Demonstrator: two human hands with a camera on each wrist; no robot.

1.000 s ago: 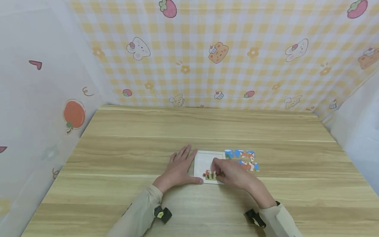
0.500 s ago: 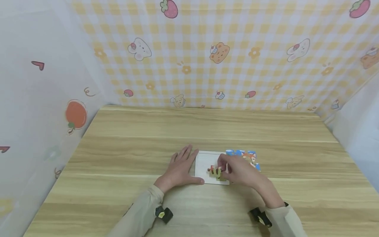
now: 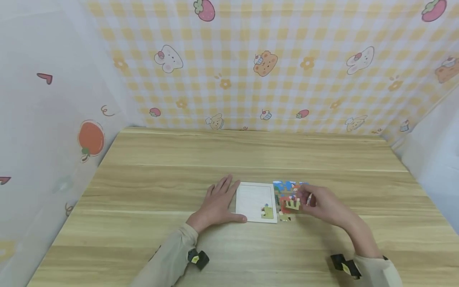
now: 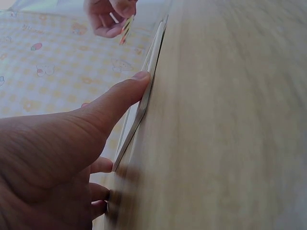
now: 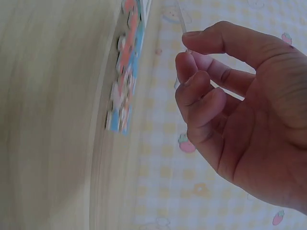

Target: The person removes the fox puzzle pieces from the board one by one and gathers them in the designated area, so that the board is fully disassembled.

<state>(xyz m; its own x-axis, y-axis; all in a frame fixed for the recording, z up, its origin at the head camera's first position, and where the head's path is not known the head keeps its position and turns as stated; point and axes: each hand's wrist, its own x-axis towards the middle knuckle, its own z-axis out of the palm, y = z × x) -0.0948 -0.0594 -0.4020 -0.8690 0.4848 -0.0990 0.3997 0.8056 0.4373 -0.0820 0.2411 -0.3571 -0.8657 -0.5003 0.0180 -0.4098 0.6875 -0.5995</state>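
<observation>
A white puzzle tray (image 3: 252, 203) lies flat on the table, with one green puzzle piece (image 3: 267, 212) in its lower right corner. My left hand (image 3: 216, 207) is spread beside the tray; its thumb rests on the near edge, as the left wrist view also shows. Between thumb and fingertips my right hand (image 3: 322, 203) pinches a green-and-brown puzzle piece (image 3: 292, 204). That piece is held above several loose puzzle pieces (image 3: 285, 186) to the right of the tray. In the right wrist view the pinched piece shows only as a thin edge.
The loose pieces, blue and orange with a fox picture, lie close to the tray's right side, partly hidden by the right hand. A wooden table (image 3: 179, 155) extends around them. A checked cloth (image 3: 229, 63) hangs behind its far edge.
My right hand has lifted the green-and-brown puzzle piece from the tray and carried it right, over the loose pieces. The green corner piece is now uncovered. My left hand has stayed in place.
</observation>
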